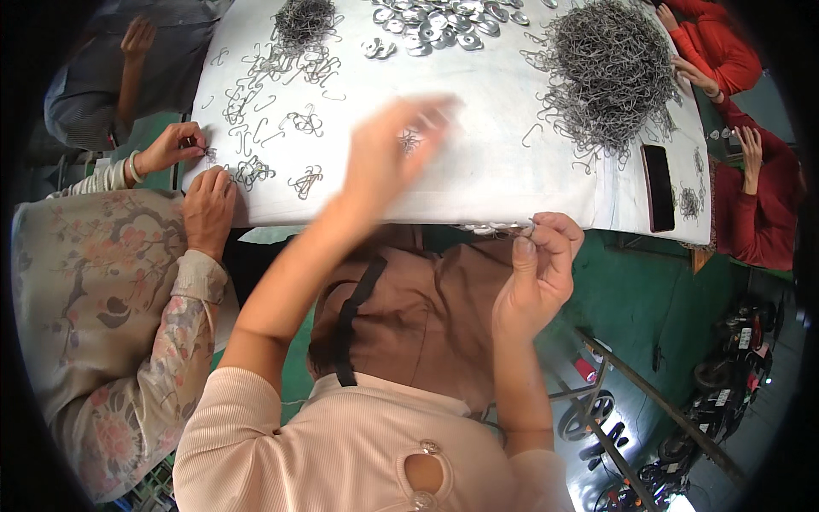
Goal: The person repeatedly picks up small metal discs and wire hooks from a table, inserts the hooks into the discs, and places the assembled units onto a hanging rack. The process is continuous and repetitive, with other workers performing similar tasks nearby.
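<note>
Evidently mid-motion: the left hand point(388, 154) is blurred above the white table point(495, 183), a small hook cluster point(409, 139) showing past its thumb. Cannot tell whether its fingers grip anything.

Right hand point(537, 277) at the near edge, thumb and fingertips together on a thin metal piece point(532, 229); pinched at the tips, probably for fine control, and low, perhaps to steady it by the edge. Silvery discs point(486, 228) just left of it, close to the lap, likely for a short reach.

Big heap of wire hooks point(610, 72) far right, seemingly a shared stock, workers sitting around it. More discs point(435, 26) at the far side. Loose hooks point(256, 94) spread left, perhaps thinned for easier picking. Dark phone point(657, 188) right, apart from the discs.
</note>
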A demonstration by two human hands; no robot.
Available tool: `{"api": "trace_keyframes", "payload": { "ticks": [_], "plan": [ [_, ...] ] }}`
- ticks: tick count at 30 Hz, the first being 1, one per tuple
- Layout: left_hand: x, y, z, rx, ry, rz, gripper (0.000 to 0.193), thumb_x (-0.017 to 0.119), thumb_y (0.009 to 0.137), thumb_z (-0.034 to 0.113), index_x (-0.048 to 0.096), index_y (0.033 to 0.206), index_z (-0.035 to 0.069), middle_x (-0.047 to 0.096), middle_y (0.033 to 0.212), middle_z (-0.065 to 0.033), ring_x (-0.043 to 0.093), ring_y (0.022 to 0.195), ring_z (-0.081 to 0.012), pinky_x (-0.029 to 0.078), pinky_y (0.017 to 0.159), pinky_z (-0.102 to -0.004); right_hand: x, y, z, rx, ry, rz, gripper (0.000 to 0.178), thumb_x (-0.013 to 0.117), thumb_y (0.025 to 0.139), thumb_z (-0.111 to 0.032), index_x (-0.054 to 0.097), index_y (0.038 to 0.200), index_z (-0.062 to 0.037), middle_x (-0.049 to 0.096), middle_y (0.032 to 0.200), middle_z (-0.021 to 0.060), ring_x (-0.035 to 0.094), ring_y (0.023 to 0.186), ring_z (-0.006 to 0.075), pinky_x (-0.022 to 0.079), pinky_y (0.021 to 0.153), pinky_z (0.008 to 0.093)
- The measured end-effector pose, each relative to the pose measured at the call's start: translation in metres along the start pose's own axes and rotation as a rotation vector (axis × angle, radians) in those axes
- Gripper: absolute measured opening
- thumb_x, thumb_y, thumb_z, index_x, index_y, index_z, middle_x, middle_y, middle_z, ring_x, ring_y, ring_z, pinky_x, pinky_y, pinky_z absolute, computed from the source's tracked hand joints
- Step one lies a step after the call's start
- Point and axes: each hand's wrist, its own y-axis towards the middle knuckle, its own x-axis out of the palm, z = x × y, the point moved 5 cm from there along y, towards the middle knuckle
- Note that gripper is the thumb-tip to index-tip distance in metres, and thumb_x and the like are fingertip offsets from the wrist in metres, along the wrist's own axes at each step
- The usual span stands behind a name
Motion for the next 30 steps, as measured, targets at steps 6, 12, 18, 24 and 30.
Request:
{"api": "trace_keyframes", "payload": {
  "ticks": [6,12,18,24,30],
  "plan": [
    [-0.01,0.089,-0.155,-0.205,0.668,0.139,0.046,0.069,0.079,0.04,0.064,0.098,-0.001,0.063,0.1,-0.0218,0.063,0.09,-0.0354,0.051,0.077,-0.0426,-0.003,0.0,-0.005,0.068,0.014,-0.001,0.011,0.069,0.081,-0.002,0.062,0.089,-0.0013,0.046,0.107,0.009,0.047,0.097,0.0173,0.042,0.086,0.0281],
    [-0.015,0.103,-0.168,-0.284,0.819,-0.065,0.024,0.063,0.081,0.025,0.069,0.09,0.003,0.068,0.086,-0.0191,0.066,0.083,-0.0354,0.053,0.075,-0.044,-0.007,0.002,-0.007,0.003,-0.064,-0.036,0.012,0.072,0.078,-0.002,0.064,0.087,-0.0027,0.048,0.105,0.0074,0.048,0.094,0.0161,0.04,0.085,0.0275],
    [-0.007,0.042,-0.105,-0.496,-0.315,-0.088,0.02,0.068,0.082,0.016,0.068,0.093,-0.001,0.069,0.084,-0.0065,0.064,0.078,-0.0127,0.05,0.07,-0.0262,-0.008,0.001,0.002,0.031,-0.051,-0.059,0.011,0.072,0.078,-0.003,0.065,0.086,-0.0044,0.05,0.103,0.0064,0.05,0.088,0.0153,0.042,0.08,0.0275],
    [0.024,-0.03,0.019,-0.592,-0.659,-0.207,0.012,0.069,0.083,0.008,0.068,0.093,0.001,0.067,0.087,-0.0028,0.059,0.08,-0.0092,0.046,0.077,-0.0235,-0.008,0.003,0.008,0.078,-0.111,-0.037,0.01,0.073,0.078,-0.009,0.066,0.083,-0.0046,0.052,0.098,0.0063,0.051,0.09,0.0171,0.042,0.08,0.0287],
    [0.031,-0.042,0.048,-0.596,-0.734,-0.26,0.011,0.069,0.081,0.004,0.067,0.09,-0.001,0.067,0.085,-0.0023,0.059,0.078,-0.0084,0.048,0.076,-0.0232,-0.01,0.001,0.014,0.107,-0.096,0.007,0.012,0.074,0.079,-0.012,0.066,0.083,-0.0047,0.053,0.098,0.0054,0.051,0.092,0.0169,0.042,0.082,0.0291]
  ]
}}
